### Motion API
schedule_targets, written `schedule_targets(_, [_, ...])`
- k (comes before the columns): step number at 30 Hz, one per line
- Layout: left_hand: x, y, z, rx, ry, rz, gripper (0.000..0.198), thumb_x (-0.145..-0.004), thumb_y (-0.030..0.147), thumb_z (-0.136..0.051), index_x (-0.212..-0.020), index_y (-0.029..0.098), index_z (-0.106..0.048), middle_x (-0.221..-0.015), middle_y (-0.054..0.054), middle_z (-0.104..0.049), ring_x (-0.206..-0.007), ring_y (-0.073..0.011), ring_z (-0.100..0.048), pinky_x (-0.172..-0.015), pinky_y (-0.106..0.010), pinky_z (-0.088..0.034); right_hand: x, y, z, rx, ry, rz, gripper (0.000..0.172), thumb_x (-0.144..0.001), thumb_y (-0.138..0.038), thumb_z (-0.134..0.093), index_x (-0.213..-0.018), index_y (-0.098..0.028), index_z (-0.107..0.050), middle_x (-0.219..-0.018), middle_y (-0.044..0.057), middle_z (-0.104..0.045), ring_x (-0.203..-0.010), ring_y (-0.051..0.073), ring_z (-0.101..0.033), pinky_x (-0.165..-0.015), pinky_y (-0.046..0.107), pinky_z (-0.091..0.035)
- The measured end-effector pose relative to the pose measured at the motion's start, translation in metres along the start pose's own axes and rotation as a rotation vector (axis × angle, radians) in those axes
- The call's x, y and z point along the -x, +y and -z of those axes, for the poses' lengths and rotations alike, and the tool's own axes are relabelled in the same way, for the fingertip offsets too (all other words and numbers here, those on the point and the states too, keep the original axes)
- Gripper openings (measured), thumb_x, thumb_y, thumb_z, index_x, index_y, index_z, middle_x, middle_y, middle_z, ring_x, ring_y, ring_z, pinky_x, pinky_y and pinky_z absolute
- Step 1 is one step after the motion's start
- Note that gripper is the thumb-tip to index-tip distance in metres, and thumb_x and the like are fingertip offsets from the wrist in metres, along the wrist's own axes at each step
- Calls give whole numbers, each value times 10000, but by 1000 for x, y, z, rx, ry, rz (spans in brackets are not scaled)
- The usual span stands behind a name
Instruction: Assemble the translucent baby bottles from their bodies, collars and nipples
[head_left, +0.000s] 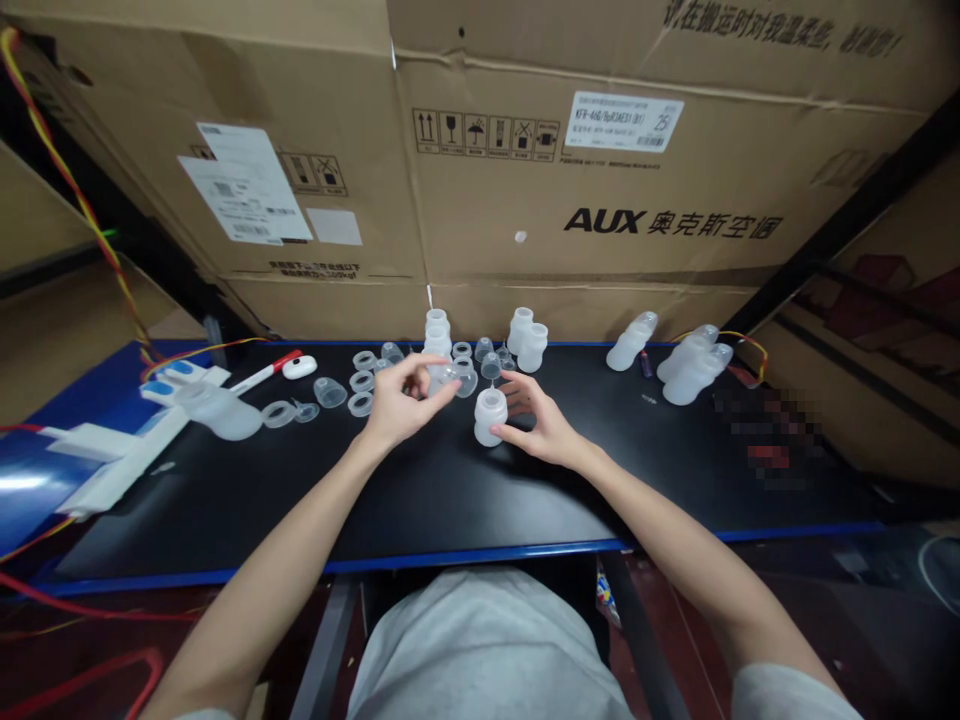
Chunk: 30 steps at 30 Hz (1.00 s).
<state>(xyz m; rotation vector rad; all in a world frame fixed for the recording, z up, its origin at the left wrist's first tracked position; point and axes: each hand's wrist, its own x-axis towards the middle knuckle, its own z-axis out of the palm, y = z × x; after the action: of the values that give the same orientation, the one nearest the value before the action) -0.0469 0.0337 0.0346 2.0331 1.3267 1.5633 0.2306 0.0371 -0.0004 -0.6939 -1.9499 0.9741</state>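
The left hand point(401, 402) has its grip pinched on a small clear cap point(452, 375), held at eleven o'clock from the white bottle point(490, 416), which stands upright mid-worktop point(300, 500). The right hand point(541, 428), at the bottle's three o'clock, has its grip clamped on the bottle's side. Spare bottles point(694, 365) lie tipped over, well apart at two o'clock.

Black blue-edged table point(225, 500) against stacked cardboard boxes point(600, 200), dim room, dark shelving frame point(847, 225) at right.

Dim, soft overhead light — edges bowed, one patch pixelated
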Motion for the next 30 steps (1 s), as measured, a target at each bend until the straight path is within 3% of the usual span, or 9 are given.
schedule_targets(3, [-3,7,5,298,109,-55,332,-860,457,-897,-1096,239,-812,-1059,-68,-812,-920,-222,-777,-726,-317,-611,-3,1,-11,-1,2,12,852,-949,-531,-861,-1641,-273,-436,-1370,141,-672,-1146,277,-733,-992,468,-660])
schedule_targets(6, [0,14,4,451,47,-36,360,-865,431,-907,-1152,237,-809,-1218,-114,-840,-1124,-308,-818,-930,-437,-678,-5,1,-23,-21,-3,21,855,-948,-516,-869,-1644,-271,-436,-1370,139,-684,-1161,274,-734,-987,456,-661])
schedule_targets(8, [4,18,0,477,4,-26,374,-860,388,-923,-1181,233,-809,-1174,-107,-859,-1074,-301,-840,-993,-459,-675,-6,0,-29,-39,-13,34,853,-947,-502,-875,-1642,-275,-436,-1362,133,-692,-1160,271,-740,-982,450,-664])
schedule_targets(12, [8,24,-4,427,-44,-47,370,-873,362,-906,-1202,218,-821,-1156,-107,-859,-1014,-271,-838,-963,-425,-679,-6,-4,-32,-42,-24,40,861,-942,-501,-880,-1641,-276,-429,-1345,128,-700,-1129,266,-752,-974,453,-669])
schedule_targets(19, [8,29,-5,236,-141,-213,293,-895,341,-867,-1160,218,-853,-1097,-107,-842,-979,-251,-779,-894,-408,-647,-4,-6,-29,-47,-14,53,875,-957,-475,-869,-1668,-288,-396,-1368,132,-697,-1174,274,-745,-977,451,-676])
schedule_targets(30, [16,19,-16,194,-115,-138,335,-892,398,-886,-1170,213,-869,-1025,-90,-838,-862,-206,-778,-799,-321,-643,0,-4,-22,-56,-7,57,873,-967,-434,-861,-1677,-295,-373,-1361,129,-699,-1132,266,-753,-981,469,-672])
